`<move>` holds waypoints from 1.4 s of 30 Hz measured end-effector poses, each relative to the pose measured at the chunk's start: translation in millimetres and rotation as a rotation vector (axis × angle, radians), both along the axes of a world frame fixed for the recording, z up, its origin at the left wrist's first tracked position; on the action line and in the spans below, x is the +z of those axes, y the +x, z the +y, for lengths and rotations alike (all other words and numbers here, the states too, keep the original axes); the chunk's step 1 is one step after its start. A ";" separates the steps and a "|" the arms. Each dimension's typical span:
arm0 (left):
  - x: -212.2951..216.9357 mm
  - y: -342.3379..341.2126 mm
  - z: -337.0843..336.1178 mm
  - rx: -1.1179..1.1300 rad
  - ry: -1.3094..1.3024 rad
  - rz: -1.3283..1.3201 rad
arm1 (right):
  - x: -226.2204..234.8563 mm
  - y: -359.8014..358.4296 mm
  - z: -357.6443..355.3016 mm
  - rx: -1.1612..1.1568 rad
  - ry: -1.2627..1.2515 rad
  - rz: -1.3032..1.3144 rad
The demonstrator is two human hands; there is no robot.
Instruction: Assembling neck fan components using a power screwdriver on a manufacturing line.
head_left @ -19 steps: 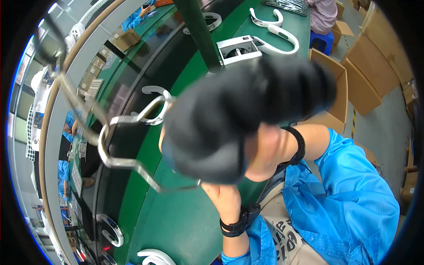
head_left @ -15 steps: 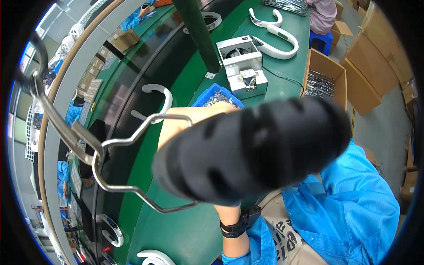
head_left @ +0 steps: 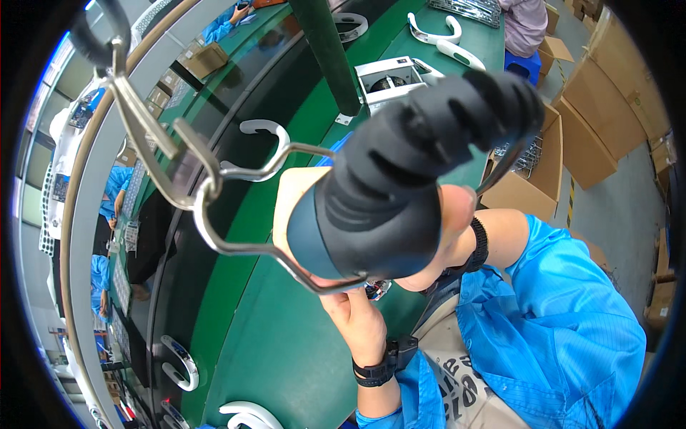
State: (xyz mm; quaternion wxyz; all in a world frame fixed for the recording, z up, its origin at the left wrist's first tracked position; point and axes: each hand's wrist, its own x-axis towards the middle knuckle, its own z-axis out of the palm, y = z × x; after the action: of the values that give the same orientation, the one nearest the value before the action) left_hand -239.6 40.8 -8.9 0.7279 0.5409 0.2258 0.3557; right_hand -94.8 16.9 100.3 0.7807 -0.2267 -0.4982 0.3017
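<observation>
A black electric screwdriver (head_left: 379, 222) hangs upright close in front of me, its ribbed cord sleeve bending to the right. Its wire bail (head_left: 236, 248) is linked to a metal hook (head_left: 153, 161) at upper left. Behind the tool, my right hand (head_left: 457, 214) is wrapped around its body; most of the fingers are hidden. Below it my left hand (head_left: 357, 325) is closed, its fingertips covered by the tool. Beside them shows a small metallic part with coloured bits (head_left: 379, 288), too covered to name.
White C-shaped housings (head_left: 271, 136) lie along the green bench (head_left: 286, 357). Beyond the screwdriver stand a white-grey boxy device (head_left: 389, 75), a dark green post (head_left: 325, 57) and a partly hidden blue bin (head_left: 343, 141). A carton with metal parts (head_left: 532, 189) is at right. Other people sit farther off.
The screwdriver's ribbed cord end has swung up, and its body now shows. More of my left hand is visible. The view has shifted slightly.
</observation>
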 end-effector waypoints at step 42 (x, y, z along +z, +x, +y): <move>30.4 21.6 -11.5 -0.013 -0.045 0.067 | -34.3 114.5 -54.0 -0.502 -0.112 0.159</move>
State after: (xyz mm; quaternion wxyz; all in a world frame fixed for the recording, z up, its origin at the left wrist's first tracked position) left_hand -218.0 29.3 21.5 0.7341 0.5376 0.2545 0.3275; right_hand 19.7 -37.1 66.0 0.8540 -0.3613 -0.3460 0.1427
